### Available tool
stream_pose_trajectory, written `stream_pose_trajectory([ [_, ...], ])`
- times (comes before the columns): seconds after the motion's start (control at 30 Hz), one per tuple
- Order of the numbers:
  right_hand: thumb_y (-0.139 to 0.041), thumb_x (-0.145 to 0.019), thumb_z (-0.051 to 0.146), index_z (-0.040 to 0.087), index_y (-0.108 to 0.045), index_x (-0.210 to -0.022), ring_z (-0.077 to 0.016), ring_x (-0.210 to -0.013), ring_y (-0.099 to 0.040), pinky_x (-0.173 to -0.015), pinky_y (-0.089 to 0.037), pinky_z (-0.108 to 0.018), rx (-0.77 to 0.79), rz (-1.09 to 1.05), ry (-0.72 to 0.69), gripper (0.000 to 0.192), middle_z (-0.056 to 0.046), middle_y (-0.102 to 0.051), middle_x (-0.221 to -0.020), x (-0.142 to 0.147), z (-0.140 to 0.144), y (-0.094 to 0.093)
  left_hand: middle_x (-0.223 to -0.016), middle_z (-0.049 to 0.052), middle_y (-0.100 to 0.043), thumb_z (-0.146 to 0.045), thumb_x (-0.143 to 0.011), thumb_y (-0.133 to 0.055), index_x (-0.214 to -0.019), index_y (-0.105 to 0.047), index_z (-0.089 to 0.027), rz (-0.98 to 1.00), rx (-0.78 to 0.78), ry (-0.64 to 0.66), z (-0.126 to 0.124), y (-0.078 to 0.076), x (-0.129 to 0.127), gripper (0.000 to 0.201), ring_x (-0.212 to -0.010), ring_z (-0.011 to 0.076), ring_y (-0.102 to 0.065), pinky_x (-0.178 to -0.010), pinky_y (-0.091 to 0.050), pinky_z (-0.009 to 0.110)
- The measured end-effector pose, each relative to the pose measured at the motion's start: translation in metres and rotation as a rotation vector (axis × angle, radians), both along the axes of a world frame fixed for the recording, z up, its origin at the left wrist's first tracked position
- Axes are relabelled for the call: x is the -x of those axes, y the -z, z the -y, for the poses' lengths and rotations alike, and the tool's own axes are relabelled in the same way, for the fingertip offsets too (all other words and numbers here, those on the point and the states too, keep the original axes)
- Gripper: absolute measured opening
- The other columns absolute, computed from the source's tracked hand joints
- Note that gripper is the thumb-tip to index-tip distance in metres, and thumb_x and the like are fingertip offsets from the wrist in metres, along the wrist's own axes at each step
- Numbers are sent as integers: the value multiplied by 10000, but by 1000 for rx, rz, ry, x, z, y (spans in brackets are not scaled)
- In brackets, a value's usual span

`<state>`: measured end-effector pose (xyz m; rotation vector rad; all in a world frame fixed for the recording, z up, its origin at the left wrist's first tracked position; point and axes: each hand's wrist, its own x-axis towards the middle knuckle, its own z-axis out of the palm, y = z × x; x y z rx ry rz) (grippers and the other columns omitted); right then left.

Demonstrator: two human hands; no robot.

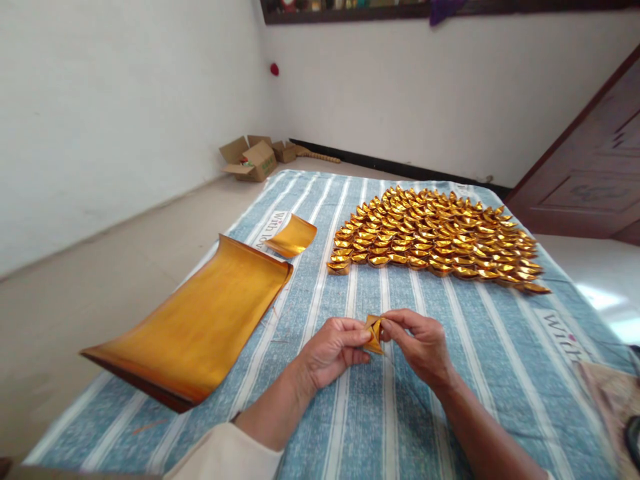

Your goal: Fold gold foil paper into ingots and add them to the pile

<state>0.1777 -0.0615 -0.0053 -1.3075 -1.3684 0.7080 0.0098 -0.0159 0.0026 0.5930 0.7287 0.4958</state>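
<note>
My left hand [333,350] and my right hand [419,343] meet over the striped blue cloth [390,413] and pinch a small folded piece of gold paper [373,333] between their fingertips. A stack of large gold paper sheets [200,320] lies to the left of my hands, its ends curling up. One small curled gold sheet [293,237] lies beyond the stack. Many folded gold paper ingots [435,240] are laid in overlapping rows on the far half of the cloth.
The cloth lies on a pale floor [100,280] in a white-walled room. Open cardboard boxes [253,159] sit in the far corner. A dark wooden door [595,167] stands at the right. A brown item [617,400] lies at the cloth's right edge.
</note>
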Motion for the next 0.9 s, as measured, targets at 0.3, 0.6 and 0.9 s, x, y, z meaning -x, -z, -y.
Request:
stream_pose_trajectory([
  [0.3,-603,-835,287,197,-713,-807,-113,-550,-626,-576,-506,-224,38,-59,7,144,25,-663,-600,1,0,0,-750,62,-672,-243,-568,-857,-712,-686,-78,32,20,13,-1,2,-1,278,-620,108,-616,-533,-494,188],
  [0.6,-596,-834,310,191,-717,-820,-122,-547,-617,-584,-494,-238,53,-37,27,170,20,-651,-576,1,0,-2,-825,88,-694,-235,-690,-782,-846,-673,-99,43,68,-29,-2,3,0,234,-676,133,-642,-523,-510,197],
  [0.9,-601,-835,391,185,-643,-997,-137,-565,-622,-624,-493,-266,110,-219,64,265,24,-657,-587,1,-3,13,-876,116,-712,-142,-775,-694,-858,-650,-94,80,71,-154,-4,4,-1,106,-726,166,-678,-566,-536,228],
])
